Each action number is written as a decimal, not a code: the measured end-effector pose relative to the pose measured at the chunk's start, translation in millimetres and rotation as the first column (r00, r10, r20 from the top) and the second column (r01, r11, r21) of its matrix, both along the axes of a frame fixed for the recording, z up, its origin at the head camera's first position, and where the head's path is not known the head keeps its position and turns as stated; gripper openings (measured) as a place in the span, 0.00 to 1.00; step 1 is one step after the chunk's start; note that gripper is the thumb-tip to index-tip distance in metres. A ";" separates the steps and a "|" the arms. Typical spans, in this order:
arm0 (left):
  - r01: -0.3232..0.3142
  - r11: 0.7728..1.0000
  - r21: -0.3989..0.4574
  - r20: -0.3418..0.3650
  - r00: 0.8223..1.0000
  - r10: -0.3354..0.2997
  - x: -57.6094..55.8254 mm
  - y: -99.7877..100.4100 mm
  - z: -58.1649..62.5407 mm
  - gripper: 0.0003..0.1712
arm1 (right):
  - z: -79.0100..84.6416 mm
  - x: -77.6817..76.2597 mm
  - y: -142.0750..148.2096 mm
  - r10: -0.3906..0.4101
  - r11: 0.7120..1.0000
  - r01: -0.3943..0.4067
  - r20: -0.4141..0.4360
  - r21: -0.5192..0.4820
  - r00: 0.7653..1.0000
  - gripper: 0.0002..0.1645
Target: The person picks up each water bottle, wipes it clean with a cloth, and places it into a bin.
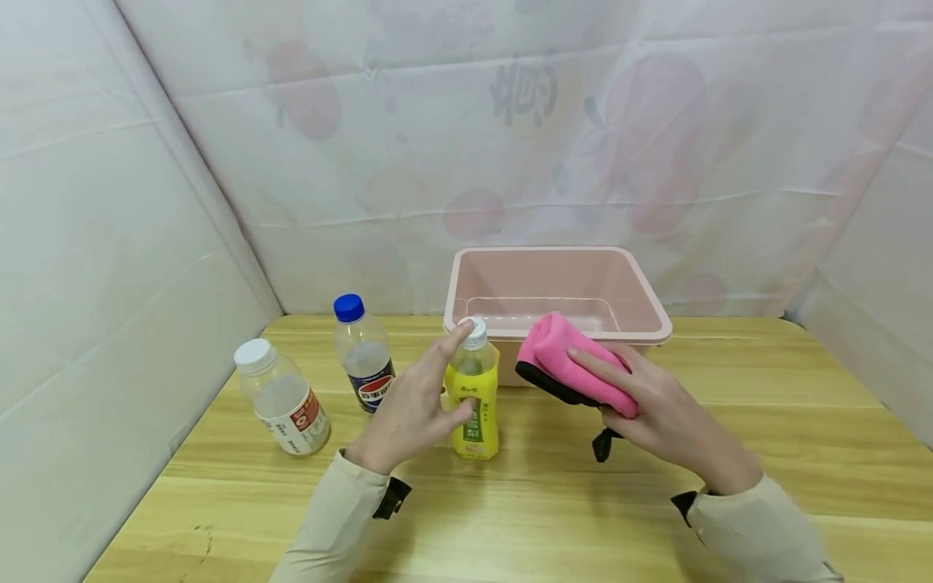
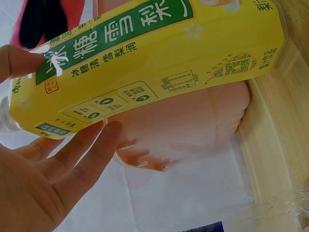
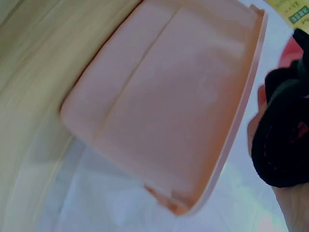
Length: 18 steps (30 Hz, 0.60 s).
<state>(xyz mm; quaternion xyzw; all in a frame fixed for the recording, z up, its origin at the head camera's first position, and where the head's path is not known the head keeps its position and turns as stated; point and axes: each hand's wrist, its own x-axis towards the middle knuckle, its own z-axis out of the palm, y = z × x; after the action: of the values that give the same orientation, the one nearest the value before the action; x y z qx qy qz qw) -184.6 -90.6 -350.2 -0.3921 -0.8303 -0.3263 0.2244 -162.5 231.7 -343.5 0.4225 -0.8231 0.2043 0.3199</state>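
Observation:
My left hand grips a yellow-labelled pear drink bottle with a white cap. In the left wrist view the thumb lies on the label and the fingers reach along the far side. The bottle is upright in the head view, in front of the pink tub. My right hand holds a rolled pink cloth item with a black edge, raised at the tub's front rim. A black tab hangs below it. In the right wrist view its black end shows a round opening.
On the left of the wooden table stand a blue-capped bottle and a wide white-capped bottle. The tub sits at the back, against the white printed cloth wall. More cloth walls close off both sides.

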 end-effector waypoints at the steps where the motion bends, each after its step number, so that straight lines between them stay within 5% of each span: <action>1: 0.002 1.000 0.001 0.001 1.000 -0.002 0.0 -0.1 0.2 0.55 | -0.1 -1.3 -3.2 0.004 1.000 -0.004 -0.001 -0.017 1.000 0.47; 10: 0.026 1.000 0.010 -0.003 1.000 -0.026 -1.9 0.4 -0.2 0.54 | -3.1 -14.6 -30.3 0.123 0.975 -0.114 0.038 -0.189 0.992 0.48; 18: 0.042 0.999 0.020 -0.026 0.999 -0.042 -2.7 1.8 -2.8 0.54 | -8.3 -18.4 -44.3 0.154 0.981 -0.145 0.062 -0.131 0.986 0.44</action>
<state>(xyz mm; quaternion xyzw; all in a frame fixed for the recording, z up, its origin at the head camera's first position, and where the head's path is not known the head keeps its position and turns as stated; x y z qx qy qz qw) -187.3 -88.8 -352.9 -0.4115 -0.8155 -0.3343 0.2323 -180.8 187.3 -351.8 0.4546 -0.7854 0.2942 0.2998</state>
